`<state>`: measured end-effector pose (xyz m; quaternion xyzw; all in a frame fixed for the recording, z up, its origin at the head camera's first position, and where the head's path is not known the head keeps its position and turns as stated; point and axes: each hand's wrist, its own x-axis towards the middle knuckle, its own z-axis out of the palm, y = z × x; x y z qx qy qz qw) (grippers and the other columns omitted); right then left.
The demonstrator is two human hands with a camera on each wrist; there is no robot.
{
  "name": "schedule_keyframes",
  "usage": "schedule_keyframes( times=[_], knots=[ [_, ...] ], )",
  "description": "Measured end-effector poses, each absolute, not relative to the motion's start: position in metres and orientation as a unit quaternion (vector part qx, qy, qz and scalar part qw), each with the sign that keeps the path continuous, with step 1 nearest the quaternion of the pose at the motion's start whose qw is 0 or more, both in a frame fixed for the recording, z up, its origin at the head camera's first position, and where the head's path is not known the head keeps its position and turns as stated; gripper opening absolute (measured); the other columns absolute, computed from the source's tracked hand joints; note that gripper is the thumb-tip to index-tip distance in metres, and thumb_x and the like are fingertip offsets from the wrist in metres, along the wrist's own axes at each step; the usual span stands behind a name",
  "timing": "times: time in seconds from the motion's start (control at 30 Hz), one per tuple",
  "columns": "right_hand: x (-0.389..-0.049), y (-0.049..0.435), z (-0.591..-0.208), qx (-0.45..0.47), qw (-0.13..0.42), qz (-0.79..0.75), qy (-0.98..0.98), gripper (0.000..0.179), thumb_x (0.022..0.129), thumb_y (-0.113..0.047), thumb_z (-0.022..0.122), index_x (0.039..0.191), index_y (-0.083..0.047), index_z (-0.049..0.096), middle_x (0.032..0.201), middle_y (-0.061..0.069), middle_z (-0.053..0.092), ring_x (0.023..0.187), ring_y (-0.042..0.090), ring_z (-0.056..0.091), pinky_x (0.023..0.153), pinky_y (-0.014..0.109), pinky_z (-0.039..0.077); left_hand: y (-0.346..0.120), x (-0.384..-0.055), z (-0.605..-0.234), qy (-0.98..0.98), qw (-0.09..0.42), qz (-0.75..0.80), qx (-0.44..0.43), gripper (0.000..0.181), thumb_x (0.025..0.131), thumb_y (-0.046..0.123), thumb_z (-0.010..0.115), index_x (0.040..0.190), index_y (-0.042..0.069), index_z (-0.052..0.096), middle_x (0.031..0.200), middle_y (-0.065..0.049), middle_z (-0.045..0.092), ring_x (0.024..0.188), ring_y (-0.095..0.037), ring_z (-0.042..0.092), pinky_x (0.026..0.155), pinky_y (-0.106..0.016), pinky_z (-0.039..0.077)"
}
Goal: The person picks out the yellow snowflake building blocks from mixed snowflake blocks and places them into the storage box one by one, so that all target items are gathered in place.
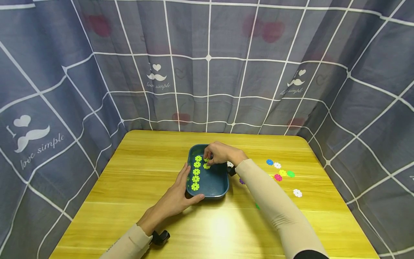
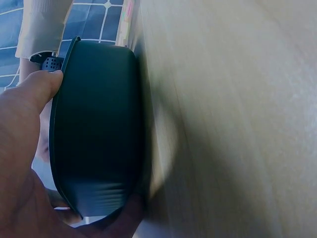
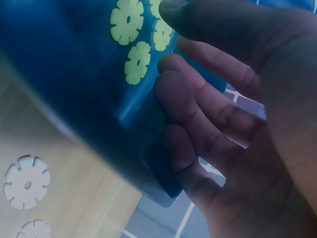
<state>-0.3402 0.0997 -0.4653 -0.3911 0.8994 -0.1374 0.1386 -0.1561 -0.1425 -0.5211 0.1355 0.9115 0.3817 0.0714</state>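
Note:
A dark blue-green tray [image 1: 215, 185] stands on the table, and my left hand [image 1: 174, 192] holds its near left corner. In the left wrist view, the thumb is on the tray's rim and the fingers reach along its wall. Yellow-green notched plastic discs [image 1: 196, 172] lie in a column along the tray's left side. Just right of that column's far end, a second yellow-green disc [image 1: 206, 166] lies under my right hand [image 1: 220, 152]. The right fingers are loosely bent inside the tray, with thumb and fingertips apart and nothing visible between them.
Loose notched discs lie on the table to the tray's right: a blue one [image 1: 270, 162], a pink one [image 1: 278, 177], a green one [image 1: 290, 174], white ones [image 1: 297, 193] and others partly hidden by the right sleeve [image 1: 275, 205]. A checked curtain [image 1: 194, 79] surrounds the wooden table [image 1: 145, 158].

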Motion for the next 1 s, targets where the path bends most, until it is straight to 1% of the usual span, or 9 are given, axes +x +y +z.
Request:
schedule_keyframes(
  times=[0.2, 0.5, 0.77, 0.9, 1.0],
  knots=[
    [-0.339, 0.103, -0.467, -0.390, 0.136, -0.143, 0.900, 0.027, 0.104, -0.019, 0.092, 0.128, -0.009, 0.088, 0.118, 0.007, 0.088, 0.108, 0.019, 0.080, 0.097, 0.036, 0.069, -0.142, -0.156, -0.522, 0.912, 0.071, 0.381, 0.135, 0.126, 0.103, 0.060, 0.087, 0.189, 0.011, 0.010, 0.200, -0.007, -0.002, 0.176, -0.049, 0.036, 0.133, -0.072, 0.046],
    [-0.337, 0.108, -0.466, -0.394, 0.126, -0.152, 0.898, 0.027, 0.104, -0.018, 0.090, 0.128, -0.006, 0.087, 0.116, 0.008, 0.087, 0.111, 0.026, 0.083, 0.098, 0.037, 0.068, -0.142, -0.155, -0.523, 0.914, 0.070, 0.377, 0.133, 0.126, 0.103, 0.061, 0.086, 0.189, 0.011, 0.010, 0.200, -0.008, -0.002, 0.175, -0.049, 0.038, 0.132, -0.072, 0.047],
    [-0.330, 0.118, -0.458, -0.394, 0.112, -0.159, 0.898, 0.027, 0.105, -0.018, 0.090, 0.128, -0.004, 0.087, 0.112, 0.005, 0.086, 0.105, 0.021, 0.080, 0.097, 0.035, 0.067, -0.142, -0.156, -0.523, 0.913, 0.069, 0.377, 0.136, 0.125, 0.103, 0.060, 0.086, 0.189, 0.010, 0.010, 0.200, -0.008, -0.002, 0.177, -0.049, 0.035, 0.134, -0.073, 0.044],
    [-0.325, 0.127, -0.454, -0.387, 0.109, -0.167, 0.900, 0.027, 0.106, -0.018, 0.089, 0.129, -0.004, 0.086, 0.112, 0.005, 0.085, 0.105, 0.023, 0.079, 0.096, 0.036, 0.067, -0.142, -0.156, -0.523, 0.914, 0.067, 0.377, 0.136, 0.125, 0.103, 0.060, 0.086, 0.189, 0.010, 0.010, 0.200, -0.008, -0.002, 0.176, -0.050, 0.036, 0.133, -0.073, 0.045],
    [-0.321, 0.135, -0.452, -0.387, 0.100, -0.170, 0.901, 0.026, 0.107, -0.019, 0.088, 0.129, -0.005, 0.087, 0.112, 0.005, 0.084, 0.102, 0.020, 0.077, 0.095, 0.037, 0.067, -0.142, -0.156, -0.523, 0.914, 0.065, 0.376, 0.137, 0.125, 0.103, 0.059, 0.086, 0.189, 0.010, 0.010, 0.200, -0.009, -0.002, 0.175, -0.050, 0.037, 0.133, -0.074, 0.045]
  ],
)
